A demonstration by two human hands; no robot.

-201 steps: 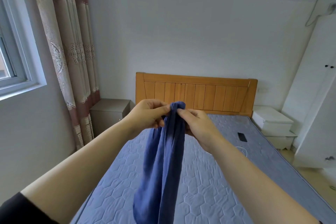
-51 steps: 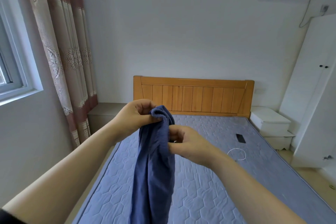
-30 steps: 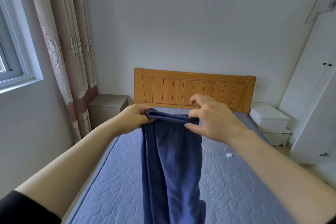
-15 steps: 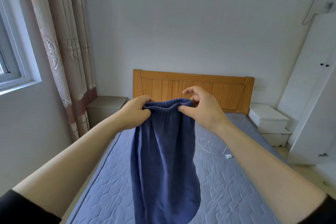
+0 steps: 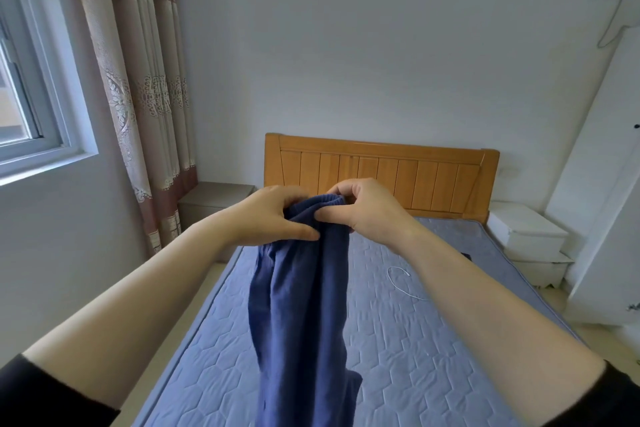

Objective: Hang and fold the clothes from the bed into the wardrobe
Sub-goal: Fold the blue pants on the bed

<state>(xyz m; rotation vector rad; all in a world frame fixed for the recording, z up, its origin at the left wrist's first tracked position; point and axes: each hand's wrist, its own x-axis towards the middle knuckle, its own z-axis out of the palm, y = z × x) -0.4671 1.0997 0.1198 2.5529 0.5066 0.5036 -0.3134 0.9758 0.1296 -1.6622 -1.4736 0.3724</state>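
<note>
**Above the bed, both hands pinch a blue garment**

Over the foot of the bed, both forearms reach forward and converge, with the hands almost touching at chest height in front of the headboard. Black sleeves are pushed up near the elbows.

The left hand has its back to the camera. Its fingers curl over the top of the garment and its thumb lies along the near side of the cloth, pointing right. The right hand is just beside it, with the forefinger hooked over the ribbed top edge and the thumb pressed against the front. Both hands grip the cloth, and the top edge is bunched into a small hump between them.

From that grip the garment hangs straight down in long folds between the forearms and runs out of the bottom of the view. It is in the air above the mattress; whether its lower end touches the mattress cannot be seen.

On the mattress to the right lies a thin white cable. The white wardrobe stands at the right edge of the room, well apart from the hands.
</note>
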